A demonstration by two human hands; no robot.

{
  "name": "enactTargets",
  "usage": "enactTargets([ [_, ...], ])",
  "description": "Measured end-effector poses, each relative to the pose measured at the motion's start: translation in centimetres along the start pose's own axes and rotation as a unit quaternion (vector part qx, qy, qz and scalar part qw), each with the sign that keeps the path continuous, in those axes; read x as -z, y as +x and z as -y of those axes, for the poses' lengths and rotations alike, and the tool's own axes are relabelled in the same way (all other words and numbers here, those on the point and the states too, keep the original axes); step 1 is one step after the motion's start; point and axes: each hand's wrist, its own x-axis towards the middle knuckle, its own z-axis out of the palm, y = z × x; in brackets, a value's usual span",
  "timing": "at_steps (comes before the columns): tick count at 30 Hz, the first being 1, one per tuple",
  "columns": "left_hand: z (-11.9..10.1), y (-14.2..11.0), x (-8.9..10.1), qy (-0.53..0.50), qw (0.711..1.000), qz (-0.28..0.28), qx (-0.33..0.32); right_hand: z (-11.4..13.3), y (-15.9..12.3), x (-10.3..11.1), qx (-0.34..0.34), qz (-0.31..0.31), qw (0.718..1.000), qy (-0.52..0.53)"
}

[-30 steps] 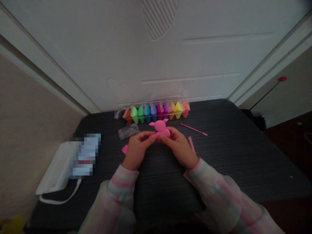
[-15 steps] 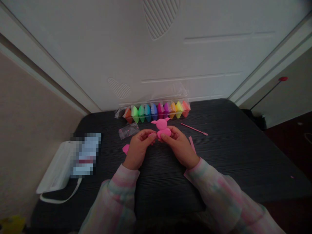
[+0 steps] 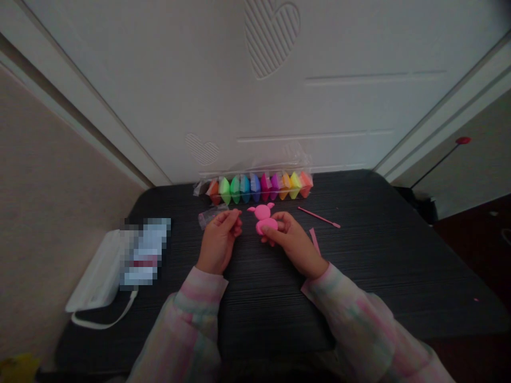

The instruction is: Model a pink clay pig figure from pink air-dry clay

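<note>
My right hand [image 3: 293, 239] is closed on a pink clay figure [image 3: 268, 227], thumb in front of its body. The figure has a round head with two pointed ears, and a rounded lobe shows at the body's lower left. Left of the figure and apart from it, my left hand [image 3: 219, 239] is closed in a pinch, thumb against fingers. A hint of pink shows at its fingertips, too small to name. Beyond the hands lies a row of clay packets [image 3: 255, 189] in many colours.
A pink modelling tool [image 3: 318, 217] and a pink strip [image 3: 314, 240] lie right of the hands on the dark table [image 3: 379, 255]. Behind my left hand is a clear plastic bag [image 3: 207, 217]. A white device [image 3: 93, 271] with a cable stands left, beside a blurred-out phone-like object [image 3: 146, 252].
My left hand has drawn back leftward from the figure, its fingers closing to a pinch. The pink lump beside it is now hidden. My right hand still holds the figure, and the view has tilted slightly.
</note>
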Motion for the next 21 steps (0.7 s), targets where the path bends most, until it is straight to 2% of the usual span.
enactTargets([
  [4, -0.5, 0.1, 0.2, -0.030, 0.999, -0.014, -0.028, -0.9, 0.1, -0.3, -0.036, 0.034, 0.996, -0.074],
  [8, -0.4, -0.2, 0.1, -0.034, 0.999, -0.008, -0.013, -1.7, -0.1, -0.9, -0.042, 0.056, 0.988, -0.135],
  [11, -0.5, -0.5, -0.1, -0.020, 1.000, 0.010, 0.008, -1.5, -0.7, -0.9, 0.000, 0.036, 0.976, -0.215],
  [16, -0.6, -1.2, -0.5, 0.017, 0.998, 0.053, 0.024, -0.1, -1.7, 0.0, 0.097, -0.038, 0.941, -0.323],
  [19, -0.3, -1.6, -0.6, 0.056, 0.995, 0.083, 0.025, 0.4, -1.9, 0.3, 0.153, -0.051, 0.934, -0.320],
  [21, 0.1, -1.8, -0.6, 0.104, 0.987, 0.120, 0.038, 0.4, -1.9, 0.3, 0.185, -0.012, 0.946, -0.267],
])
